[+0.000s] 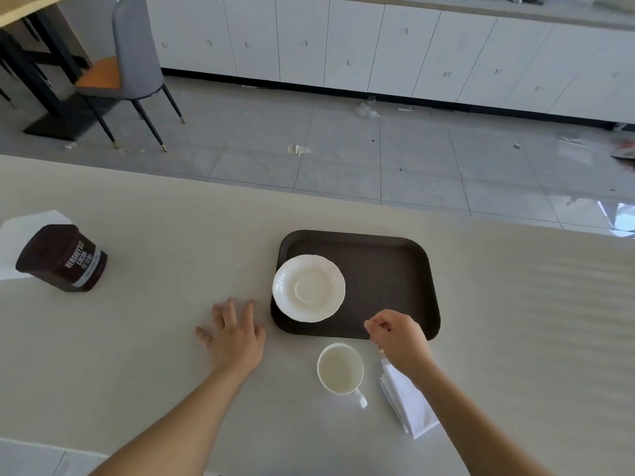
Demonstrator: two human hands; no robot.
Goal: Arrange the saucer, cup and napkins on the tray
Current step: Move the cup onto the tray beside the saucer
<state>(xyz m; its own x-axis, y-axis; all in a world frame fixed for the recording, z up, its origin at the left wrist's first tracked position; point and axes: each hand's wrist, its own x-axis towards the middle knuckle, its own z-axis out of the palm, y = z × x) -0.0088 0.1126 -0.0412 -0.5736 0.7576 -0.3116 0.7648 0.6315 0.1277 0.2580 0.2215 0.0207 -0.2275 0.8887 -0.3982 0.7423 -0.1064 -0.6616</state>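
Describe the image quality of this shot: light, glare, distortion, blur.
Head view: soft, even daylight, only faint shadows under the cup and saucer; bright glare on the floor at far right; wide-angle bending curves the table edge and cabinets; the cocoa tin leans outward; the right hand is slightly blurred.

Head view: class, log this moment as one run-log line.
saucer: on tray | cup: on table | napkins: on table | left hand: flat, empty | right hand: above napkins
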